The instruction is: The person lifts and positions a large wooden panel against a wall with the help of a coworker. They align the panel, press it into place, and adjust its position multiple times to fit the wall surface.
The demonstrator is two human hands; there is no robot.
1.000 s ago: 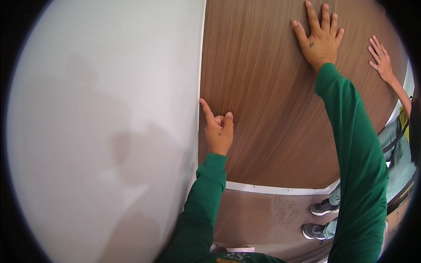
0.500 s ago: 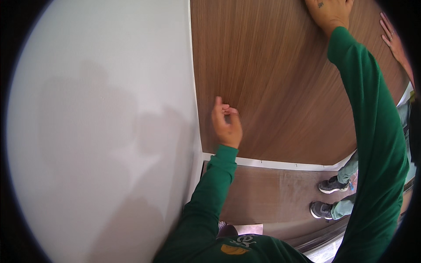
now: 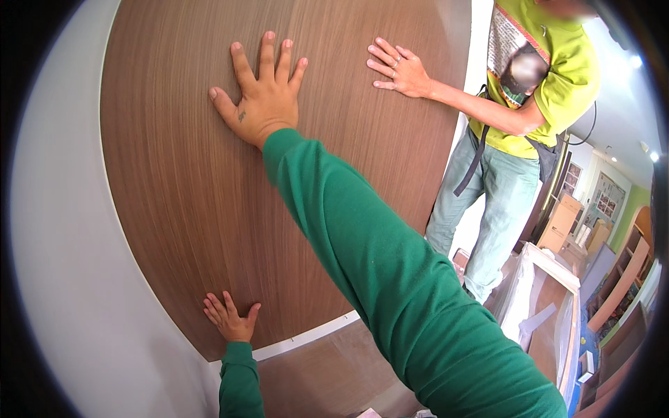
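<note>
Fingers (image 3: pixel 267 59) spread: right hand (image 3: pixel 268 104) 11 o'clock, left hand (image 3: pixel 235 324) 7, both flat on panel (image 3: pixel 202 209), likely bracing it.

A cardboard box (image 3: pixel 558 226) stands left of wooden shelves (image 3: pixel 619 291)

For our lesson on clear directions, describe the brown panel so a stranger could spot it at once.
Start from the pale wall on the left of the view. Bordering it on the right is the big brown panel, with the person's right hand spread on its upper part. Fine wood grain sets it apart from the plain wall and the white strip below.
</note>
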